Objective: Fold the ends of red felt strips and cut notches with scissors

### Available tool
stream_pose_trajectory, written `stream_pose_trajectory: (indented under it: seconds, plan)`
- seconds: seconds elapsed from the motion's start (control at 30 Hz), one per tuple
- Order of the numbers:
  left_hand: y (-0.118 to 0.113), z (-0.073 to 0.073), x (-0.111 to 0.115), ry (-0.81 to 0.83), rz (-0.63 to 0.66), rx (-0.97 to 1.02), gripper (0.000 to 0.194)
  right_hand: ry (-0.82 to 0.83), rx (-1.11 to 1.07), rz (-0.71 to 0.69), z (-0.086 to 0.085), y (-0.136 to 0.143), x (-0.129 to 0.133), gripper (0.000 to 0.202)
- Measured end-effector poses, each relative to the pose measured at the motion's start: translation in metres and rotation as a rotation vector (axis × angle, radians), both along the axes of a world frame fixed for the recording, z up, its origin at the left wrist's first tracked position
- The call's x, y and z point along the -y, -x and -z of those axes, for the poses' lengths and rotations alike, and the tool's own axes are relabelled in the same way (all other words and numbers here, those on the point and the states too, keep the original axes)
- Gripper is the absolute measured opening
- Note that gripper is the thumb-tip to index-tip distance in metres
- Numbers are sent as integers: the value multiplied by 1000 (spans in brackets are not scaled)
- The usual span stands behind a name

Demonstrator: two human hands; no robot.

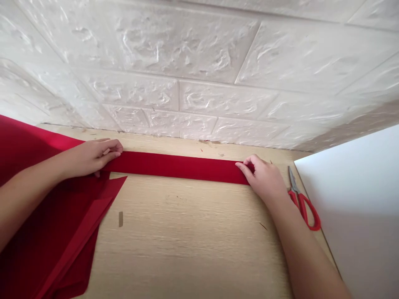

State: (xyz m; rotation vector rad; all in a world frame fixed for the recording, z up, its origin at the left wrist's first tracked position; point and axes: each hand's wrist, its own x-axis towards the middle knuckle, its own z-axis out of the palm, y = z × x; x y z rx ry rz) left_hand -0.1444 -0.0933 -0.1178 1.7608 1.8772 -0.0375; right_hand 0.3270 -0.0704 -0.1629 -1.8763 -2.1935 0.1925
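A long, flat red strip (181,166) lies across the wooden table between my two hands. My left hand (99,157) pinches its left end, where it meets a larger heap of red material (46,216) that spreads over the left side. At the strip's right end, my right hand (262,172) grips the edge between thumb and fingers. Both hands are closed on the strip. Folded layers with a pointed corner (116,185) lie just below my left hand.
Red-handled scissors (301,199) lie beside my right forearm, blades pointing away. A white panel (358,199) borders the table (187,241) on the right. Behind it rises a white brick-patterned wall (199,50). A small brownish piece (120,219) lies on the wood.
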Motion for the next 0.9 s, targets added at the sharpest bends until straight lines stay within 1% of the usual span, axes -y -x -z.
stream_pose_trajectory:
  seconds: [0.13,0.27,0.37,0.43,0.5,0.57,0.63,0.7,0.73,0.8,0.9]
  plan:
    - [-3,3,1,-64,-33,-53,40,-56,-34,-28,2,0,0,35]
    - [-3,5,2,-86,6,-63,38,-78,-55,-50,2,-1,-1,39]
    - [3,14,-1,-108,15,-132,39,-57,-60,-30,2,-2,-2,37]
    - [5,21,-3,-160,32,-173,39,-37,-64,-13,1,-2,-2,34]
    - [4,25,-2,-198,44,-216,40,-20,-58,9,0,0,-2,32]
    - [-1,27,3,-205,49,-321,45,-5,-41,42,0,2,-2,31]
    - [-7,29,8,-252,109,-457,52,17,-18,70,-1,4,-1,31]
    - [-10,30,12,-336,191,-527,56,32,1,84,-1,4,-1,31]
    - [-9,31,13,-370,209,-518,56,32,6,84,-1,4,-1,31]
    - [-7,33,13,-389,175,-470,54,19,11,77,0,4,-2,33]
    - [-2,33,10,-328,101,-417,50,15,10,67,0,3,-3,34]
